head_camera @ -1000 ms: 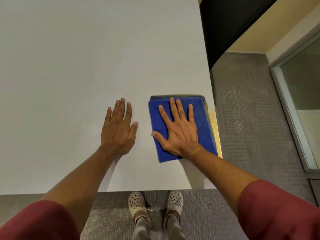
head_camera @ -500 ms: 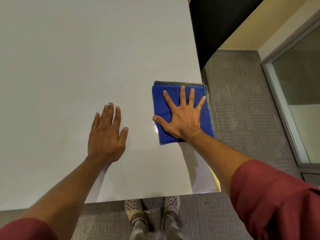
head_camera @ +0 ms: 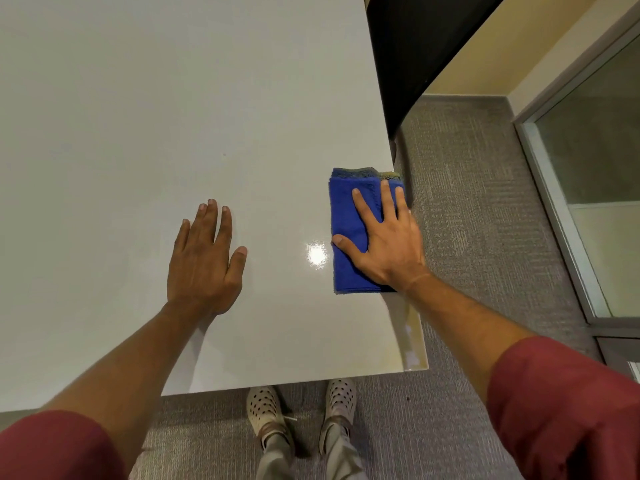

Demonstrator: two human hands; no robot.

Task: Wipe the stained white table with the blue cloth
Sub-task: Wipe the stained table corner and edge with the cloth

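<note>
Blue cloth [head_camera: 349,237], folded into a thick rectangular pad, lies flat on the white worktop [head_camera: 173,116] at its right edge, partway between the near corner and the far end. We note greyish-yellow soiling along the far folded edge of the cloth. Our right hand [head_camera: 384,247] rests on top of it, palm down, fingers [head_camera: 362,206] extended and slightly spread, thumb lying across the left side of the pad; the hand presses flat rather than closing around the fabric. The outermost part of this hand reaches the worktop's right edge, above the grey carpet [head_camera: 485,220].

Our left hand [head_camera: 204,265] is well apart from the cloth, to its left, lying open and flat on the bare worktop with fingers together and thumb out to the side. It holds nothing.

We observe a bright glare spot [head_camera: 317,254] on the glossy surface just beside the left edge of the cloth. A yellowish streak [head_camera: 408,337] runs along the right margin of the worktop between the cloth and the near right corner. A tiny dark speck [head_camera: 224,154] sits farther out on the surface.

Both forearms are bare; dark red sleeves [head_camera: 568,410] end above the elbows. Pale perforated shoes [head_camera: 263,410] stand on the carpet just below the near edge of the worktop. A dark panel [head_camera: 415,46] and a glass partition [head_camera: 588,150] stand at right.
</note>
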